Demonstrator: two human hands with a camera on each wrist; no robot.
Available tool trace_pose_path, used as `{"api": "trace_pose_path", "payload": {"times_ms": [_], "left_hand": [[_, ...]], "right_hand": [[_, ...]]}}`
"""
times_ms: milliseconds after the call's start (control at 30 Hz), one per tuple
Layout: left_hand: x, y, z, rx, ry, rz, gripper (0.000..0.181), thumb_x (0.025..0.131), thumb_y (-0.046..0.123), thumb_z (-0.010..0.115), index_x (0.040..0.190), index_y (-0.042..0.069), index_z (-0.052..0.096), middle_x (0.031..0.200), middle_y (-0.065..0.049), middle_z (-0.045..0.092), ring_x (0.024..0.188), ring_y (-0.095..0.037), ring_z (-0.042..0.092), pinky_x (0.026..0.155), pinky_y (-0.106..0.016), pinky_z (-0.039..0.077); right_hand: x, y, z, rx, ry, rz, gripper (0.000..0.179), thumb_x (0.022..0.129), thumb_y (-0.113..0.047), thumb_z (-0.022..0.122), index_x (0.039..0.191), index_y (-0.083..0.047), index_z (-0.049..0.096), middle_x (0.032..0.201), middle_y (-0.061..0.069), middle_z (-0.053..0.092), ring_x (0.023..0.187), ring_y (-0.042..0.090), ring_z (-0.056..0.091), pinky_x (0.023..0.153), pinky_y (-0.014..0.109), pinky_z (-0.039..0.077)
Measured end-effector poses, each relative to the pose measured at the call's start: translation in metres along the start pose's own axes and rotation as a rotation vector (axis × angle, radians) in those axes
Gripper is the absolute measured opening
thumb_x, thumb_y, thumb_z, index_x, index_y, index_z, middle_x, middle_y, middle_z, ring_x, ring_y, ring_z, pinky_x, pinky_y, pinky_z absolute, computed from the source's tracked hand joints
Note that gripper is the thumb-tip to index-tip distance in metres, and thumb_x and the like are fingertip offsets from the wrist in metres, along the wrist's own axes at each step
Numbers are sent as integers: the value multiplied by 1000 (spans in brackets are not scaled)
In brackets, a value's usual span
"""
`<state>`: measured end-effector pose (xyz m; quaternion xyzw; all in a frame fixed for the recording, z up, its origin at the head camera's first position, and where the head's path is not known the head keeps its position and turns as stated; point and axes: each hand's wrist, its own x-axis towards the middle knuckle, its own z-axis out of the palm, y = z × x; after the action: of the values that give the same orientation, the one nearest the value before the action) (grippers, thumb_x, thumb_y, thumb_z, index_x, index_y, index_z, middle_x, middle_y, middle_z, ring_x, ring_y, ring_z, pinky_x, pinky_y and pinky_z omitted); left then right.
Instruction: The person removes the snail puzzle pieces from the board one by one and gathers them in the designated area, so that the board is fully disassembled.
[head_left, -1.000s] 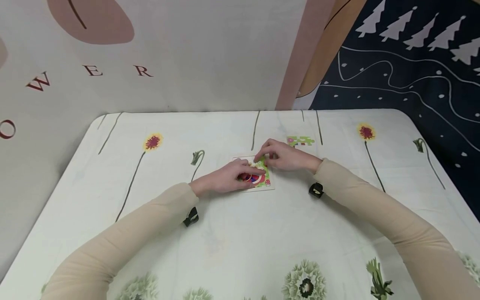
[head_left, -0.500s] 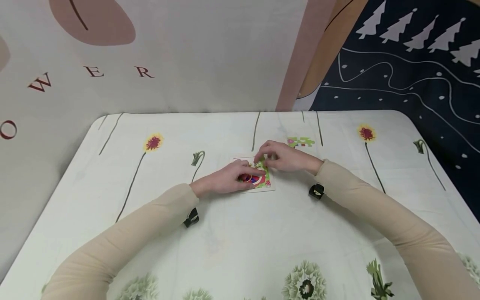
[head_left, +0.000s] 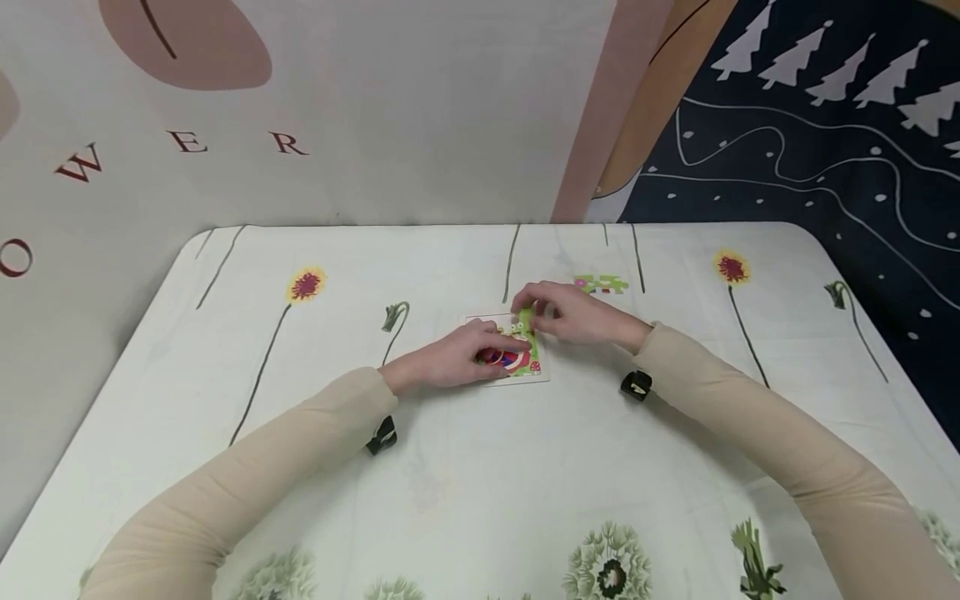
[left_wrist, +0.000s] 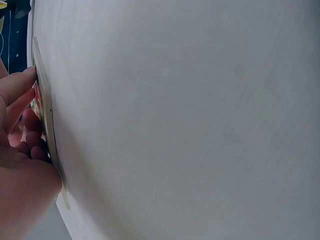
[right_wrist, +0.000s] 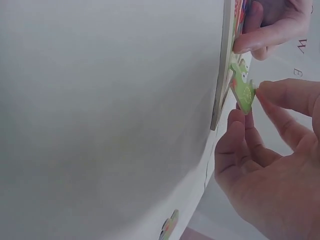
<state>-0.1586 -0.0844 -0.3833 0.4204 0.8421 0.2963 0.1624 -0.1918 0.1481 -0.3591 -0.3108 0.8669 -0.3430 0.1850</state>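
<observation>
A small square jigsaw board (head_left: 538,373) with a thin pale rim lies on the table; bright red, blue and green pictures show on it. My left hand (head_left: 459,355) rests on its left part, the index finger stretched across the picture and the thumb near the front edge. In the left wrist view, the other fingers bend against the board (left_wrist: 47,107). Over the far right corner, my right hand (head_left: 576,313) pinches a green jigsaw piece (right_wrist: 243,94) between thumb and fingers. The right wrist view shows that piece tilted, its lower end at the board's surface.
Behind the right hand lies another green jigsaw part (head_left: 606,284) with a pink spot. A white flower-printed cloth (head_left: 450,492) covers the table. Printed hangings (head_left: 420,117) stand along the table's far edge. A small black device (head_left: 637,383) sits at the right wrist.
My right hand has shifted very slightly to the right, and the green piece it pinches sits at a slightly different angle. The left hand stays in place on the board.
</observation>
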Motion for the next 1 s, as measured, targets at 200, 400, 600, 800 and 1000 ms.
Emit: {"api": "trace_pose_path", "payload": {"times_ms": [200, 400, 600, 800, 1000], "left_hand": [[-1, 1, 0, -2, -5, -17, 44, 92, 16, 68, 135, 11, 63, 99, -7, 59, 91, -18, 43, 84, -29, 31], [0, 1, 0, -4, -2, -20, 43, 92, 16, 68, 135, 11, 63, 96, -6, 57, 90, -18, 42, 84, -29, 31], [1, 0, 0, -7, 3, -7, 42, 93, 16, 67, 134, 10, 63, 96, -5, 59, 89, -16, 42, 83, -29, 31], [0, 0, 0, -9, -3, -13, 43, 93, 16, 67, 135, 10, 63, 95, -4, 60, 88, -15, 41, 83, -29, 31], [0, 1, 0, -10, -2, -10, 43, 93, 15, 67, 135, 10, 63, 92, -3, 57, 86, -15, 40, 82, -29, 30]], "right_hand": [[0, 0, 1, 18, 34, 43, 26, 96, -3, 56, 122, -5, 62, 112, 11, 66, 98, 23, 61, 83, 33, 49], [-1, 1, 1, 31, 56, 65, 20, 96, -4, 58, 114, -5, 67, 101, 10, 69, 91, 20, 61, 79, 30, 47], [-3, 4, -2, 50, 95, 92, 22, 95, -3, 59, 115, -4, 67, 102, 10, 70, 93, 21, 63, 80, 30, 50], [-9, 6, -7, 72, 102, 91, 19, 95, -4, 60, 112, -2, 68, 102, 12, 69, 93, 20, 62, 81, 30, 49], [-18, 13, -12, 73, 128, 95, 18, 95, -6, 61, 111, -4, 70, 101, 10, 70, 92, 19, 61, 83, 32, 49]]}}
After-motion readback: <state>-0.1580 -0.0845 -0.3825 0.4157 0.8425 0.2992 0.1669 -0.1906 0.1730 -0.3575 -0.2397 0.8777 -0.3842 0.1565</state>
